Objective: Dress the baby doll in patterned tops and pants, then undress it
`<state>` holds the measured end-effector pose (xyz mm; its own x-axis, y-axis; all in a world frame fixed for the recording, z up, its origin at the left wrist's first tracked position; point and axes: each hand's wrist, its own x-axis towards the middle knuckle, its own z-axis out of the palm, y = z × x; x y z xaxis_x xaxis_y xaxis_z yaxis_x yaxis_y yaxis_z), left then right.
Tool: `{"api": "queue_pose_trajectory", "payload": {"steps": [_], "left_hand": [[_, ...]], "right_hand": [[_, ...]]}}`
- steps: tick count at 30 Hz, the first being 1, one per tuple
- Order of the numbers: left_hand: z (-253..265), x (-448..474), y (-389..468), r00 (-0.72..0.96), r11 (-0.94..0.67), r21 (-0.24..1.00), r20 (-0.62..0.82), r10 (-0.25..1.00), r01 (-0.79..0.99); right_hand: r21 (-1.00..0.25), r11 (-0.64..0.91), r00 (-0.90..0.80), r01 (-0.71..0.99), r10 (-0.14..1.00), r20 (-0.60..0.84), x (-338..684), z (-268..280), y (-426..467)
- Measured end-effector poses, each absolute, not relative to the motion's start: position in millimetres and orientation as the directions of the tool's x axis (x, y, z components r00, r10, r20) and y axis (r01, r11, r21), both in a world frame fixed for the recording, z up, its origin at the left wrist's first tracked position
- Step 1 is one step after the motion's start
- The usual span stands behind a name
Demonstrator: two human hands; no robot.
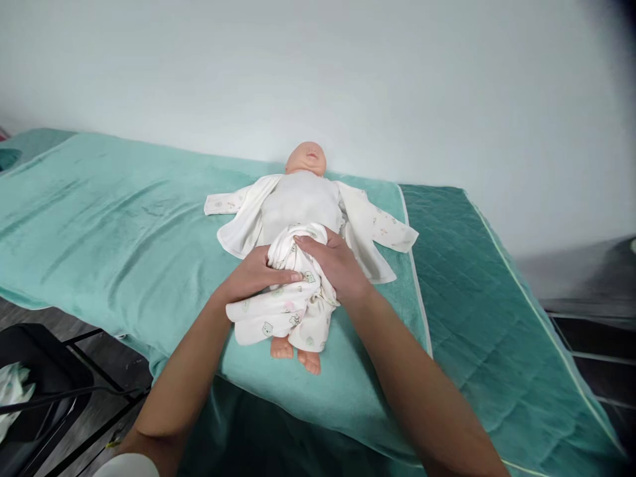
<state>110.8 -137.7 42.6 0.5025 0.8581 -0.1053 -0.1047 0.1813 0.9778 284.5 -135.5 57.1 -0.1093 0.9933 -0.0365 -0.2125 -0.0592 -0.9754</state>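
Observation:
A baby doll (pixel 305 158) lies on its back, head toward the wall and both feet (pixel 309 361) toward me. Spread open under its torso is a white printed baby jacket (pixel 385 228), sleeves out to either side. Bunched white baby pants (pixel 293 308) with small animal prints lie over the doll's legs. My left hand (pixel 256 273) grips the cloth from the left, thumb on top. From the right, my right hand (pixel 335 260) pinches the gathered upper part. Fingers of both hands are partly hidden by the fabric. The doll's torso is covered in white.
A light green blanket (pixel 124 218) covers the bed, with a darker quilted cover (pixel 462 278) at right. The white wall (pixel 318 73) stands behind. At lower left is a black chair (pixel 44 358) with a crumpled patterned cloth (pixel 14 391) on it.

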Motion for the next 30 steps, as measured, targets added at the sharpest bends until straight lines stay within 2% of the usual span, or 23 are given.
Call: {"api": "queue_pose_trajectory", "payload": {"steps": [3, 6, 8, 10, 13, 16, 19, 22, 26, 30], "left_hand": [[39.3, 111.6, -139.8, 0.432, 0.239, 0.935, -0.107, 0.895, -0.263], [31.4, 112.6, -138.6, 0.335, 0.211, 0.872, -0.057, 0.940, -0.443], [28.1, 112.9, -137.4, 0.320, 0.187, 0.865, -0.033, 0.947, -0.466], [27.0, 113.1, -136.8, 0.324, 0.163, 0.884, -0.014, 0.946, -0.439], [27.6, 113.2, -137.0, 0.323, 0.104, 0.926, 0.020, 0.946, -0.363], [29.8, 112.3, -137.3, 0.351, 0.045, 0.960, 0.057, 0.935, -0.276], [34.1, 110.4, -137.0, 0.423, 0.019, 0.990, 0.044, 0.905, -0.142], [37.9, 111.2, -139.0, 0.430, 0.043, 0.996, -0.006, 0.903, -0.077], [37.3, 119.2, -157.8, 0.298, 0.097, 0.967, -0.023, 0.954, -0.236], [35.0, 128.0, -197.9, 0.130, 0.152, 0.937, -0.117, 0.985, -0.314]], "right_hand": [[-0.994, -0.029, -0.173, -0.106, 0.985, -0.010, 287.6, 63.3, -136.9], [-0.995, 0.021, -0.421, 0.098, 0.907, -0.023, 294.9, 73.6, -138.3], [-0.968, 0.084, -0.584, 0.237, 0.808, -0.073, 300.8, 78.5, -139.0], [-0.945, 0.113, -0.652, 0.307, 0.748, -0.122, 305.4, 78.7, -139.3], [-0.984, 0.026, -0.611, 0.177, 0.787, -0.089, 307.3, 70.5, -138.9], [-0.995, -0.074, -0.470, -0.069, 0.882, -0.034, 303.7, 59.2, -137.4], [-0.979, -0.098, -0.340, -0.181, 0.940, -0.031, 299.1, 53.4, -136.5], [-0.974, -0.106, -0.309, -0.202, 0.950, -0.039, 296.6, 54.6, -137.9], [-0.982, -0.129, -0.386, -0.140, 0.920, -0.066, 298.5, 61.4, -141.1], [-0.996, -0.087, -0.529, -0.021, 0.846, -0.063, 306.6, 67.9, -139.9]]}}
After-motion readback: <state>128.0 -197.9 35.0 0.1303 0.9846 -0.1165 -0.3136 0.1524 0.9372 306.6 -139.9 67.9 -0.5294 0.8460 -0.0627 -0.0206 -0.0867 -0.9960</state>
